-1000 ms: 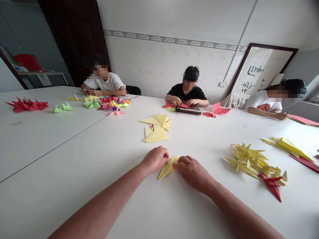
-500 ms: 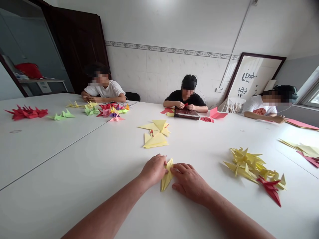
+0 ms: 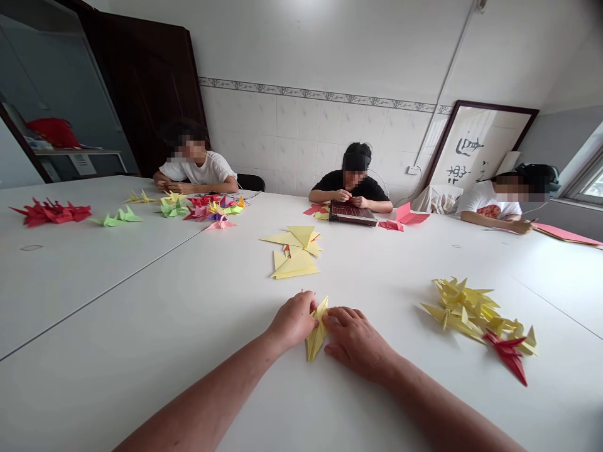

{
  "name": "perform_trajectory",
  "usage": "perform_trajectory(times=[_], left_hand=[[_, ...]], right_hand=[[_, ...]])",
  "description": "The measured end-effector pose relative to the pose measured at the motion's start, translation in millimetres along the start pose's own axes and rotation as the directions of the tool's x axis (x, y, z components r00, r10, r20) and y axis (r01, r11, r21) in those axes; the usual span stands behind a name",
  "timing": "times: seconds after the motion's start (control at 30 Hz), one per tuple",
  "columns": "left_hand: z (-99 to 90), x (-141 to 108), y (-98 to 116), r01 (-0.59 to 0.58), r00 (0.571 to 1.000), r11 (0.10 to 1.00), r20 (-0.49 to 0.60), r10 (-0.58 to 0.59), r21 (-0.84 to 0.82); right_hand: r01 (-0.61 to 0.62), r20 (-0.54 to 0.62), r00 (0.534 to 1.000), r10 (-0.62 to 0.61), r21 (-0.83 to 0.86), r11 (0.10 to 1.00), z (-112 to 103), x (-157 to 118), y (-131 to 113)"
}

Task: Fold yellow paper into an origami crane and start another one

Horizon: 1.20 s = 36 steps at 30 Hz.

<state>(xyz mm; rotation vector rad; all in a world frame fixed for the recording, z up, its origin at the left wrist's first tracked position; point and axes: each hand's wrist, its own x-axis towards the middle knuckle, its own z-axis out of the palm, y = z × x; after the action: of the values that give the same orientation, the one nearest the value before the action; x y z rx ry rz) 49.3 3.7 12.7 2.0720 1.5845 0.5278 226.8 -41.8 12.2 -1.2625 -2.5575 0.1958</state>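
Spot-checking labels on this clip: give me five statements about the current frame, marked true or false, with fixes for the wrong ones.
1. The left hand and the right hand both touch the same folded yellow paper. True.
2. The folded yellow paper lies to the right of the right hand. False: it lies between the two hands.
3. A pile of yellow folded sheets lies on the table, beyond the hands. True.
4. A red folded bird lies at the near end of the yellow folded birds. True.
5. The middle person across the table wears a white top. False: the top is black.
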Motion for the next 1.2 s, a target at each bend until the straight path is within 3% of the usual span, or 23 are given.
perform_trajectory(times=[0.13, 0.27, 0.4, 0.53, 0.67, 0.73, 0.87, 1.0, 1.2], left_hand=[[-1.2, 0.3, 2.7, 0.065, 0.998, 0.991, 0.027, -0.063, -0.115], [-3.6, 2.5, 3.4, 0.030, 0.999, 0.949, 0.035, -0.020, -0.315], [-5.2, 2.8, 5.9, 0.003, 0.997, 0.817, 0.064, 0.041, -0.577], [-1.8, -0.2, 10.7, 0.047, 0.997, 0.608, 0.074, 0.020, -0.792], [4.9, -2.1, 14.0, 0.072, 0.997, 0.492, 0.076, -0.012, -0.868], [7.7, -1.8, 15.1, 0.072, 0.997, 0.464, 0.071, -0.018, -0.883], [11.1, -1.5, 17.5, 0.065, 0.998, 0.450, 0.059, -0.028, -0.891], [11.3, -3.6, 19.9, 0.062, 0.998, 0.460, 0.051, -0.036, -0.886], [8.3, -3.5, 20.8, 0.048, 0.995, 0.645, -0.023, -0.101, -0.762]], right_hand=[[0.008, -0.045, 0.999, -0.007, 0.032, 0.999, 5.9, 1.6, 3.7], [-0.012, -0.176, 0.984, 0.037, 0.144, 0.990, 15.0, 3.8, 11.5], [-0.140, -0.295, 0.916, 0.271, 0.398, 0.907, 19.7, 5.9, 15.1], [-0.283, -0.129, 0.839, 0.528, 0.725, 0.627, 17.8, 9.1, 10.1], [-0.259, 0.068, 0.837, 0.543, 0.923, 0.283, 13.8, 10.0, 2.4], [-0.247, 0.133, 0.839, 0.527, 0.957, 0.152, 12.2, 9.2, -0.5], [-0.234, 0.169, 0.834, 0.525, 0.970, 0.060, 9.4, 8.2, -3.6], [-0.258, 0.199, 0.847, 0.494, 0.965, 0.054, 5.1, 9.4, -5.1], [-0.298, 0.253, 0.842, 0.476, 0.954, 0.020, 1.4, 13.2, -6.0]])
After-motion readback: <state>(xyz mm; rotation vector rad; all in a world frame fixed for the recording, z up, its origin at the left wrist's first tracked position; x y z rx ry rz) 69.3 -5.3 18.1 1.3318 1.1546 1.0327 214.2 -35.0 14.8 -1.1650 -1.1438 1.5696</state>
